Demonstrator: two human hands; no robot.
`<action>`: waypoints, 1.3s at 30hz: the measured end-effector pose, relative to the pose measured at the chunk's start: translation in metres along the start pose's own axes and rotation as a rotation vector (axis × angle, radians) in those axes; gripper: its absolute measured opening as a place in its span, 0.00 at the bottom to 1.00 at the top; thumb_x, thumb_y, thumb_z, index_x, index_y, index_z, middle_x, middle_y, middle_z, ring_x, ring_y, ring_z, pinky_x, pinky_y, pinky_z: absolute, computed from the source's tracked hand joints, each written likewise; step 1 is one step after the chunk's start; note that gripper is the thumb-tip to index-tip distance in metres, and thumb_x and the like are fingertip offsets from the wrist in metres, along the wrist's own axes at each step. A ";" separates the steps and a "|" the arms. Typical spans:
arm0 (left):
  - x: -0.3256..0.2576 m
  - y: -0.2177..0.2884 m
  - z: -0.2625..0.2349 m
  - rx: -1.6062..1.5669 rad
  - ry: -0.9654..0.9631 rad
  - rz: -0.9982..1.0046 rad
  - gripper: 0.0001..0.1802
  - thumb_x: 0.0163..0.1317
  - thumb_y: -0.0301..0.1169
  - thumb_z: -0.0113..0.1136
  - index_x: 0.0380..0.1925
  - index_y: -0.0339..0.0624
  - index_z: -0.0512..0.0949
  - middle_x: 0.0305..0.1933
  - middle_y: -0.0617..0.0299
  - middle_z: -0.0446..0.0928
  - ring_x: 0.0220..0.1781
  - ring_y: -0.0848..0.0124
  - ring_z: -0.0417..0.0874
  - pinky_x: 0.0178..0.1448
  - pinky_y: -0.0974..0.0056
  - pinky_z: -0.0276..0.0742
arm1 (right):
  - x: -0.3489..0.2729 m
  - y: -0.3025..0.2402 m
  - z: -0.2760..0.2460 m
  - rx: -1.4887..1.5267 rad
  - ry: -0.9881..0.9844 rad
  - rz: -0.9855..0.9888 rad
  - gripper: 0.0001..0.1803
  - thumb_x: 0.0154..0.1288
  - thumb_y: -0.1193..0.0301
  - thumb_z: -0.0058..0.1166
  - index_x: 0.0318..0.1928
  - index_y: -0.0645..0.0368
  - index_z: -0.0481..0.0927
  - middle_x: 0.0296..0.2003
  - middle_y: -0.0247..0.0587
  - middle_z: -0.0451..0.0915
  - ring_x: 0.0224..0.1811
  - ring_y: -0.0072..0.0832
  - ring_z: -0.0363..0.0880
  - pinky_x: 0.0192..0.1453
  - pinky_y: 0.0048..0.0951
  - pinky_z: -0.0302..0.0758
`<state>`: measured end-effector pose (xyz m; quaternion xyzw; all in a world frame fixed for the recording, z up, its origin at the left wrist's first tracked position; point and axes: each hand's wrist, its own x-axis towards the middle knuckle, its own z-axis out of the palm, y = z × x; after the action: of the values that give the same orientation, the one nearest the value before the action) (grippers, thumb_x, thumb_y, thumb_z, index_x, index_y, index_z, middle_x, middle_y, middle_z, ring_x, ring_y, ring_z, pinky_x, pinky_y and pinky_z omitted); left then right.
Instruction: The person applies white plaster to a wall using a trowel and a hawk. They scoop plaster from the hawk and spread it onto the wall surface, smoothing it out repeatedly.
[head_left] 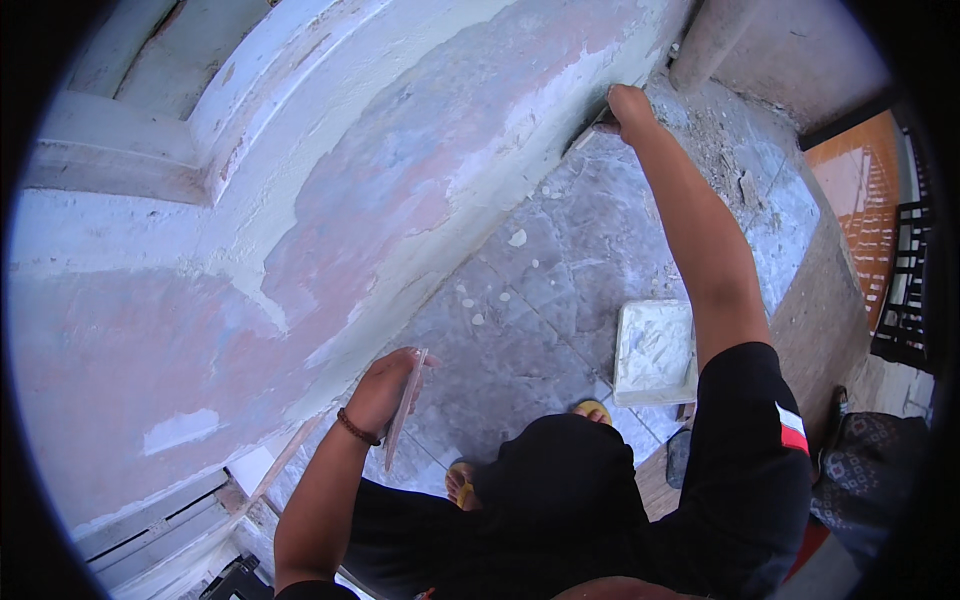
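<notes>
My right hand (628, 112) reaches out to the foot of the wall. Its fingers are closed on a flat scraper (584, 138), whose blade lies against the wall just above the floor; the grip is mostly hidden. Nearer to me, my left hand (382, 388) holds a thin flat plate (406, 410), seen nearly edge-on and smeared pale, perhaps a second scraper. Patchy pink, blue-grey and white filler covers the wall (400, 170). On the floor by my right knee stands a shallow white tray (621, 352) with white putty (655, 345) in it.
Grey floor tiles (510, 345) carry white putty spots, with loose rubble (735, 165) in the far corner beside a pipe (712, 45). A recessed opening (120, 150) is at upper left. My sandalled feet (462, 485) are below. A dark patterned bag or cloth (870, 475) lies at right.
</notes>
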<state>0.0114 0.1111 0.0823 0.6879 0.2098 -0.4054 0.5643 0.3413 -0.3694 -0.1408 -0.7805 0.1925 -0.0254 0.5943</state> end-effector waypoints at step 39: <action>0.008 -0.008 -0.015 0.063 -0.090 0.088 0.21 0.75 0.43 0.45 0.47 0.37 0.77 0.21 0.73 0.62 0.21 0.80 0.62 0.26 0.71 0.61 | -0.143 -0.143 -0.030 0.562 0.048 0.185 0.21 0.68 0.73 0.39 0.57 0.76 0.65 0.53 0.62 0.73 0.52 0.52 0.80 0.51 0.47 0.87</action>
<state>0.0147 0.1260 0.0716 0.6951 0.1406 -0.4170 0.5684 0.2398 -0.3179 0.0293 -0.5637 0.2622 -0.0417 0.7821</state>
